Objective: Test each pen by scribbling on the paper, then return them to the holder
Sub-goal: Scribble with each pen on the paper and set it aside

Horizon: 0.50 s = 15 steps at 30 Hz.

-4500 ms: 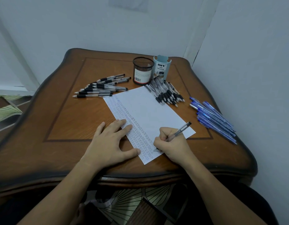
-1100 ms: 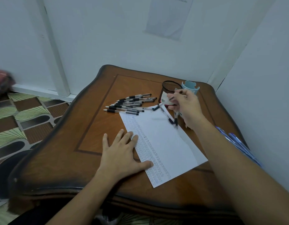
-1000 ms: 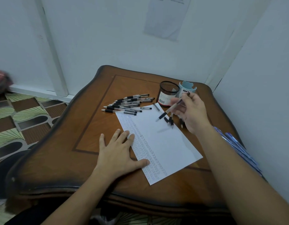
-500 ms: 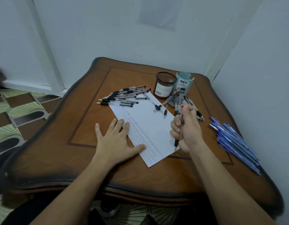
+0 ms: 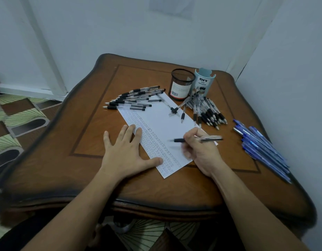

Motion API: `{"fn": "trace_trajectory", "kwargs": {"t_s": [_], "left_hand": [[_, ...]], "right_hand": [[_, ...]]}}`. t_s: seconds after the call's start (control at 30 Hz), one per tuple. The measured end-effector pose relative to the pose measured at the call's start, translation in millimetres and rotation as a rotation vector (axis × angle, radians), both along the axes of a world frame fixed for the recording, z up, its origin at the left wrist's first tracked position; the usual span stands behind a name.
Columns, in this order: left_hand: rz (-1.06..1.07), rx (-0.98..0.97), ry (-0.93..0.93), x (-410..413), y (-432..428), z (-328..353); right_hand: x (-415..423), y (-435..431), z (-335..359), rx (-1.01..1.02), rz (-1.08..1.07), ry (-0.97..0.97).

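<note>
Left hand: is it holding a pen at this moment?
No: the left hand lies flat on the edge of the paper, while the right hand holds the pen.

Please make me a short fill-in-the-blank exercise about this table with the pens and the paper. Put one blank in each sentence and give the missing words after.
1. The right hand holds one ____ over the paper.
2. The left hand lies flat on the paper's ____ edge.
3. The pens nearest the right wall are ____.
4. The mesh cup stands to the ____ of the light blue holder.

Missing words: pen, left, blue, left.
</note>
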<state>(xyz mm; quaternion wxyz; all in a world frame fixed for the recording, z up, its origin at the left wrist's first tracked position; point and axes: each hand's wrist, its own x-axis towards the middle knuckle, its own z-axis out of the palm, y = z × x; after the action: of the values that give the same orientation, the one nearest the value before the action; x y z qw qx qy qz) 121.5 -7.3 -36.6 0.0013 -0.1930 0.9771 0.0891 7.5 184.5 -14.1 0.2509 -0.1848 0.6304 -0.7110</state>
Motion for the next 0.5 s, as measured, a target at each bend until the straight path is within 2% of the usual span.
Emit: {"fn": "trace_trajectory", "kwargs": {"t_s": [0.13, 0.23, 0.37, 0.5], "left_hand": [[0.001, -0.011, 0.008, 0, 1, -1], [0.005, -0.013, 0.013, 0, 1, -2], [0.005, -0.002, -0.008, 0, 2, 0], [0.007, 0.017, 0.001, 0, 1, 1]], "right_hand": [[8, 3, -2, 0.226, 0.072, 0.234], [13, 2, -3, 0.277, 0.135, 0.274], [14, 0, -15, 0.334, -0.007, 0.366], [13, -1, -24, 0.356, -0.015, 0.366]]}}
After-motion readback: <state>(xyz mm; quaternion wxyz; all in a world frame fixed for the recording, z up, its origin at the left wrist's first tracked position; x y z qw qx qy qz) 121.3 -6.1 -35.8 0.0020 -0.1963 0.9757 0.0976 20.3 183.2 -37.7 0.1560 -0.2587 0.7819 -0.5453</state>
